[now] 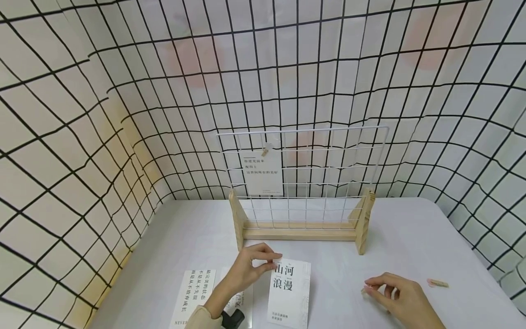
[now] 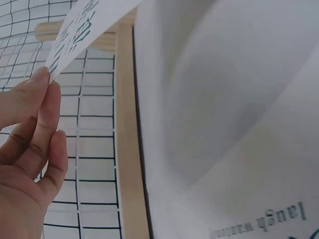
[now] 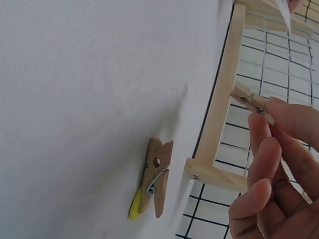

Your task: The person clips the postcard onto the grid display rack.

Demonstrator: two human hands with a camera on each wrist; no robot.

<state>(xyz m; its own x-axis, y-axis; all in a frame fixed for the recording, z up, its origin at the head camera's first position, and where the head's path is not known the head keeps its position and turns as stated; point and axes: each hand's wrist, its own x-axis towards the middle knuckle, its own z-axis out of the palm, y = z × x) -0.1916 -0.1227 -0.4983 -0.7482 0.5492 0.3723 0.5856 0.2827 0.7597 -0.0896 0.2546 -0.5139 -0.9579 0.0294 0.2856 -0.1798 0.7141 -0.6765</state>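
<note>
One card (image 1: 262, 172) already hangs on the white wire grid panel (image 1: 302, 176), held by a small clip (image 1: 265, 149) near the panel's upper left; the panel stands in a wooden stand (image 1: 300, 228) at the middle of the head view. That much looks done.

The left hand (image 1: 250, 265) pinches the top left corner of a second printed card (image 1: 289, 292) between thumb and fingertips, lifting that edge off the white surface (image 1: 411, 237) just in front of the stand. The left wrist view shows the card's corner caught at the fingertips (image 2: 42, 82).

The right hand (image 1: 390, 292), lower right of the head view, pinches a small wooden clothespin (image 3: 251, 102) between thumb and forefinger, low over the surface and well apart from the card. A second clothespin (image 1: 437, 283), with a coloured tip, lies on the surface farther right.

Two more cards (image 1: 197, 297) lie flat at the lower left. By my reading, one card is hung, one is in hand with its clip not yet on it, and the flat ones remain.
</note>
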